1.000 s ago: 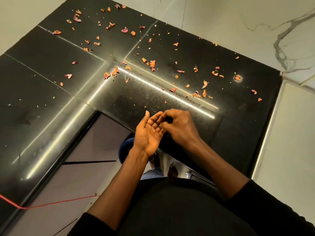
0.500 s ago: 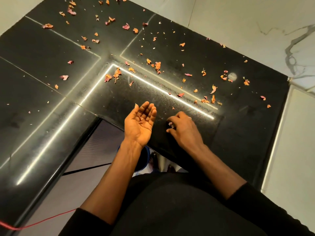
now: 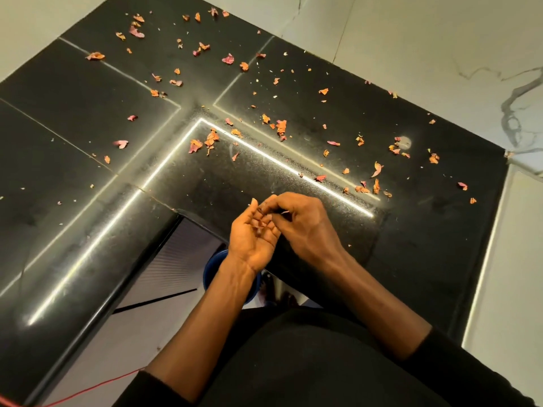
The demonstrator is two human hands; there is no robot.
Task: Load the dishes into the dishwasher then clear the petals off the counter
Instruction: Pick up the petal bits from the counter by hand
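Several orange and pink petals (image 3: 281,126) lie scattered over the black L-shaped counter (image 3: 88,118), mostly on its far half. My left hand (image 3: 254,239) is held palm up over the counter's near edge, fingers loosely cupped, with a few small petal bits in the palm. My right hand (image 3: 302,223) is right beside it, its fingertips pinched together over the left palm; a thin petal sliver seems to stick out between them.
A blue bowl-like object (image 3: 216,264) sits below the counter edge, partly hidden by my left wrist. A red cord (image 3: 88,390) crosses the grey floor at lower left. White marbled wall panels rise behind the counter and to its right.
My right hand came off the counter surface and moved left to my left palm. The left hand's fingers curled in a little.
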